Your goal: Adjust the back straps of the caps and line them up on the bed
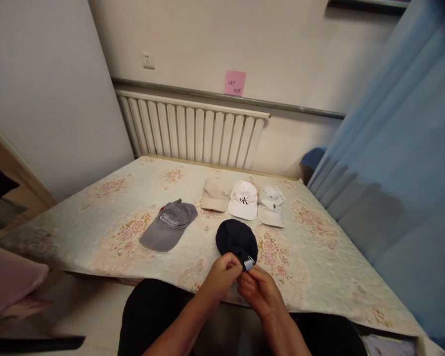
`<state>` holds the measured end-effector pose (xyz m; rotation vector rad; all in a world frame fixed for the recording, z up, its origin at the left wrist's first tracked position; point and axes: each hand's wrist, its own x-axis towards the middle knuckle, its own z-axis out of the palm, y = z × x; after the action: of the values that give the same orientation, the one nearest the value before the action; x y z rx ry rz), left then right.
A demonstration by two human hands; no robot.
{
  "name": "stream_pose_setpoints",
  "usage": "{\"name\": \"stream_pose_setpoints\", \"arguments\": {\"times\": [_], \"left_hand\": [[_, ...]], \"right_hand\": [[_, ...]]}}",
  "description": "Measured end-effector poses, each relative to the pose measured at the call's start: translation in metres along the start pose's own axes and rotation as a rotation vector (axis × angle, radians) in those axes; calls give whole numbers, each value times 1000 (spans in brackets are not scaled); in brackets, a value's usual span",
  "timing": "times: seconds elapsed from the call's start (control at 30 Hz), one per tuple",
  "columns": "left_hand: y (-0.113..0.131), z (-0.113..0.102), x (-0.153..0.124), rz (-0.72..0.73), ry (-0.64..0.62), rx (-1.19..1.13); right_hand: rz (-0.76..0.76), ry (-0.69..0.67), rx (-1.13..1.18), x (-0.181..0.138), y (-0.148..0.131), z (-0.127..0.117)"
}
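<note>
Ahead of hands: black cap [236, 239] lies touching them, blocking the straight path.
Further ahead: beige cap [215, 194], white cap [244, 199], pale cap [271, 205] in a tight row.
Ahead-left: grey cap [169, 224]; bare bedspread [96, 217] beyond.
Right: bedspread open, up to the curtain [400, 163].

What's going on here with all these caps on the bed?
A person sits at the edge of a floral-covered bed and holds a dark navy cap at its near edge with both hands. The left hand and the right hand meet at a small light strap or tag at the back of the cap. Four more caps lie on the bed: a grey cap to the left, and a beige cap, a white cap with a logo and another white cap in a row behind.
</note>
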<state>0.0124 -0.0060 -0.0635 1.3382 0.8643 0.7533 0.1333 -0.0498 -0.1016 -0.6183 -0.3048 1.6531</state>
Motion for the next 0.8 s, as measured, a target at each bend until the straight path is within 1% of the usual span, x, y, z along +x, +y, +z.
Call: {"name": "stream_pose_setpoints", "arguments": {"times": [0.2, 0.37, 0.47, 0.57, 0.7, 0.8], "left_hand": [[1, 0, -1, -24, 31, 37], [-3, 0, -3, 55, 91, 147], [-4, 0, -3, 79, 116, 162], [-4, 0, -2, 38, 85, 97], [-2, 0, -2, -68, 5, -77], [-3, 0, -1, -98, 19, -78]], "right_hand": [[-20, 13, -40, -1, -1, 3], [-62, 54, -90, -2, -1, 7], [-87, 55, -118, -1, -1, 8], [-102, 55, -147, 0, -1, 7], [-125, 55, -204, 0, -2, 8], [-127, 57, -232, 0, -2, 9]]}}
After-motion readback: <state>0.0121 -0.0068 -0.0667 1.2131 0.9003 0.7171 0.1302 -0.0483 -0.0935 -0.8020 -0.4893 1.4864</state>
